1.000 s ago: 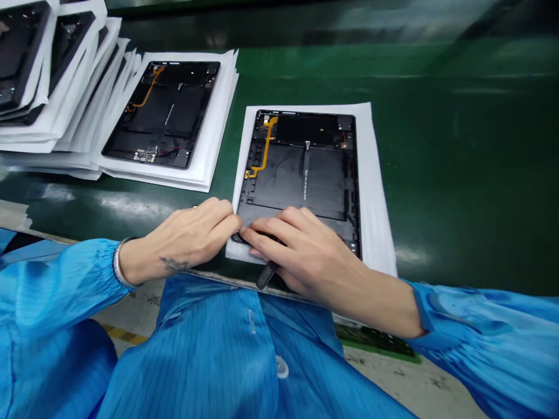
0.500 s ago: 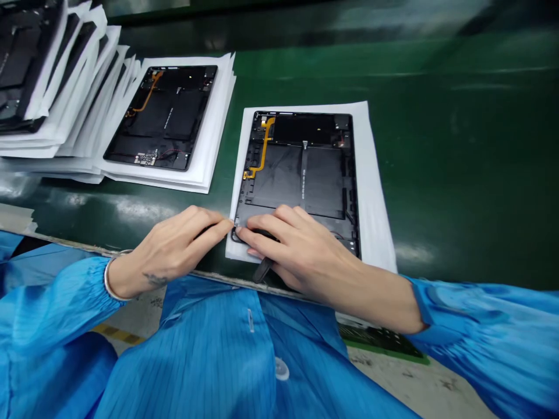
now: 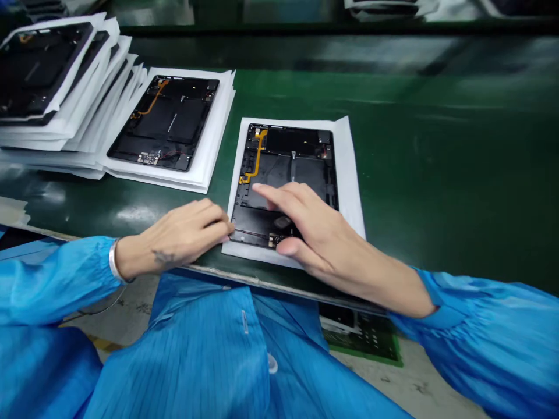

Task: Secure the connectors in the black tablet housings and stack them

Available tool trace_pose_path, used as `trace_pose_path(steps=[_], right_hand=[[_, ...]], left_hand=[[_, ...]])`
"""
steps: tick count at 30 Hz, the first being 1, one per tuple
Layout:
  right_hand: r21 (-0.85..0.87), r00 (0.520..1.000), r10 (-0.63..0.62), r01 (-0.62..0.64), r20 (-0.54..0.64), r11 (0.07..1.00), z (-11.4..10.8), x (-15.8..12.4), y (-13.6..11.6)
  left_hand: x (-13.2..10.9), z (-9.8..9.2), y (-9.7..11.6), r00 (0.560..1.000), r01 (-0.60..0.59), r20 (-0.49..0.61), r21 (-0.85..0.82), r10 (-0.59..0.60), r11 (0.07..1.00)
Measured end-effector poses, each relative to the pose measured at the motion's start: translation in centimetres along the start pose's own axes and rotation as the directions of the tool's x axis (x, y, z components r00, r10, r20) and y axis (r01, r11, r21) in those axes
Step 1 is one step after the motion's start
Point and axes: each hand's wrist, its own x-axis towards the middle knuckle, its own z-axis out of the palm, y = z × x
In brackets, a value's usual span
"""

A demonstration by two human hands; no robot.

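Observation:
An opened tablet (image 3: 262, 215) with black batteries and an orange flex cable (image 3: 261, 152) lies on a white foam sheet (image 3: 351, 192). At its near left corner is my left hand (image 3: 192, 235), fingers closed together against the edge. My right hand (image 3: 312, 224) is over the lower part of the tablet, thumb and index finger spread. The rounded end of a dark tool (image 3: 283, 222) shows between them, seemingly tucked in the curled fingers, which are hidden. Beside the right thumb is a small circuit board (image 3: 275, 240) in the tablet.
To the left, a second opened tablet (image 3: 174, 125) rests on white foam sheets. Beyond it leans a stack of tablets (image 3: 48, 70) layered with foam sheets (image 3: 87, 125). All are on a green bench (image 3: 437, 192), whose near edge runs before my body. A green board (image 3: 371, 346) shows below the bench edge.
My right hand has lifted from the near left corner and moved right, its index finger and thumb parting. The small circuit board now shows. My left hand stays by the corner.

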Motion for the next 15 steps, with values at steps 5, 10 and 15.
trace_pose_path(steps=[5, 10, 15], right_hand=[[-0.169, 1.0, 0.016, -0.019, -0.019, 0.985, -1.2, -0.9, -1.7], [-0.102, 0.999, 0.025, -0.022, 0.022, 0.995, -1.2, -1.8, -3.2], [-0.094, 0.995, -0.018, 0.028, 0.1, 0.995, -0.6, -1.4, -2.9]], left_hand=[[0.0, 0.9, -0.6, 0.994, 0.099, -0.031, -0.204, -0.108, 0.974], [0.0, 0.4, 0.8, 0.989, 0.112, -0.071, -0.241, -0.132, 0.964], [-0.1, 1.4, -0.1, 0.985, 0.127, -0.069, -0.333, -0.158, 0.934]])
